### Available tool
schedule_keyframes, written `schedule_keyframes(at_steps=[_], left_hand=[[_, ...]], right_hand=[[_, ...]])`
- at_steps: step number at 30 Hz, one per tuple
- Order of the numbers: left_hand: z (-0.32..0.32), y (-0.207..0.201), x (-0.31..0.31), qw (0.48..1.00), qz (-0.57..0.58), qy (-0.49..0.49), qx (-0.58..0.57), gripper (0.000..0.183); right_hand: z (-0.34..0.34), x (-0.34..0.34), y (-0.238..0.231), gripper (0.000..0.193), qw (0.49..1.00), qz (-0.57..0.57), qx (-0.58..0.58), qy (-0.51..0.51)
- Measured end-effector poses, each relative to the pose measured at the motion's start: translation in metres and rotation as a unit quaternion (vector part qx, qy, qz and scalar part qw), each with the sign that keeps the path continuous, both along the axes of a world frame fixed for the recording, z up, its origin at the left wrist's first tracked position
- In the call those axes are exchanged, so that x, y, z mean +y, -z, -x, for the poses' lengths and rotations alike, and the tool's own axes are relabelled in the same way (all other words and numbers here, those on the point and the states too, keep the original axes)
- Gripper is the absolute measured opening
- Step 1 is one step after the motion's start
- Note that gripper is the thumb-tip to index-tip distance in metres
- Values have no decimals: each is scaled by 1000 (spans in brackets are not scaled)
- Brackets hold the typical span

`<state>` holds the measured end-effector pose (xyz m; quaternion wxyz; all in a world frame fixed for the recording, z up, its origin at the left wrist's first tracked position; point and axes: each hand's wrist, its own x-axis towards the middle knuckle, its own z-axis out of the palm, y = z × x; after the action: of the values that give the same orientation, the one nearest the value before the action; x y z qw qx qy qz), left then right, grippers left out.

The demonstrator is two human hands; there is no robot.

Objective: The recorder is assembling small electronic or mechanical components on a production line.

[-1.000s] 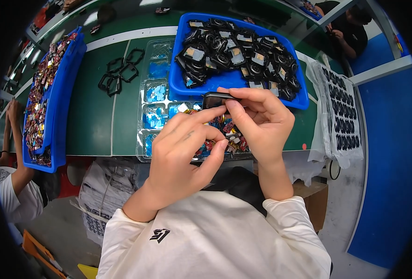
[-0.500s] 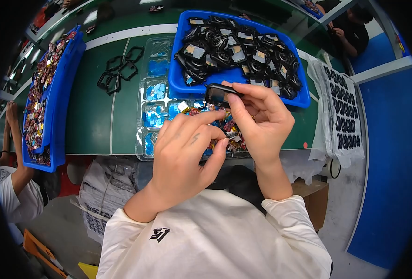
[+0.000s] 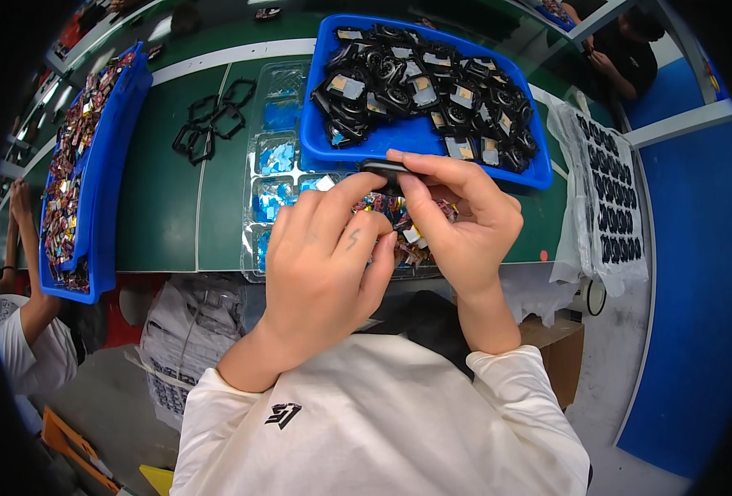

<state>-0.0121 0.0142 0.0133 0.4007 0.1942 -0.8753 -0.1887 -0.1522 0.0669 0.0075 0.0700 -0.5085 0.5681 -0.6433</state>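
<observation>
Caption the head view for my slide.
Right hand holds a black casing, left hand close by, near a blue bin of black parts.

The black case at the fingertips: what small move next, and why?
Perhaps tilt the black case in the right hand to show its face: it sits nearly edge-on to this view, and a fingertip of the left hand overlaps it.

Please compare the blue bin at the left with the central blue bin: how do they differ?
Contents: the left bin holds small multicoloured pieces; the central bin holds larger black parts, many with pale patches.
Fill: pieces spread along nearly the whole left bin, while the central bin shows bare floor on its near side.
Place: the central bin lies just beyond the right hand; the left bin stands well away.
Shared: both are blue and open-topped.
</observation>
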Motion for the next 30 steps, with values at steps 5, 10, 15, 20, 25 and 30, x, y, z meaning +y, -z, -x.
schedule_keyframes(at_steps=[5, 10, 15, 20, 25, 30], left_hand=[[1, 6, -1, 1000, 7, 5, -28, 13], [-2, 7, -4, 999, 27, 16, -9, 13], [0, 5, -4, 997, 61, -14, -46, 14], [-5, 4, -7, 998, -36, 54, -16, 13], [-5, 5, -9, 998, -34, 52, 26, 12], [-7, 1, -10, 986, -147, 4, 79, 8]], right_hand=[[-2, -1, 3, 18, 999, 8, 38, -17], [-3, -2, 0, 18, 1000, 2, 18, 0], [-4, -3, 4, 18, 1000, 6, 14, 13], [-2, -1, 3, 15, 999, -20, 47, 16], [-2, -3, 4, 16, 1000, -9, -5, 9], [-1, 2, -2, 22, 988, -61, -121, -70]])
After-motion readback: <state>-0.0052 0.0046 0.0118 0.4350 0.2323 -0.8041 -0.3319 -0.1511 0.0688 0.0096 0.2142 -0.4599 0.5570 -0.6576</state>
